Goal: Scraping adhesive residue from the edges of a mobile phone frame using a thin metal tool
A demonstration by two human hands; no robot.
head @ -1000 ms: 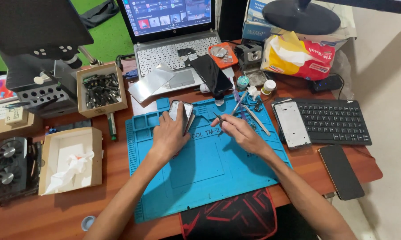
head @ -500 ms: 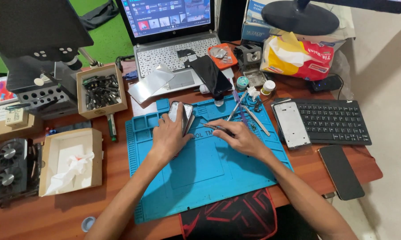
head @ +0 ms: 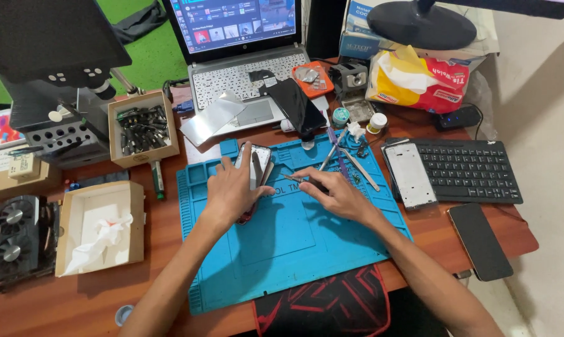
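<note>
1. While both arms reached over the blue mat [head: 282, 249], the left hand [head: 232, 190] lay flat on a phone [head: 255, 168] with its back open.
2. Its fingers were spread out and pressed down on the phone, not curled around it.
3. That phone rested near the top of the mat, a bit left of the middle.
4. A thin tool [head: 292, 178] was pinched in the right hand [head: 332, 192], and its fingers were closed tight on it.
5. The tip of the tool pointed at the phone and was just beside it; I could not tell if they touched.
6. Tweezers [head: 361, 169] and some other small tools lay on the mat's top right part.
7. A grey phone frame [head: 410, 175] sat on the left end of a black keyboard [head: 469, 170].
8. Another dark phone [head: 480, 240] lay on the wooden desk [head: 51, 306], near the right edge.
9. A laptop [head: 244, 81] stood open behind the mat.
10. A box of small black parts [head: 142, 128] sat to the left, and below it a box with white paper [head: 101, 228].
</note>
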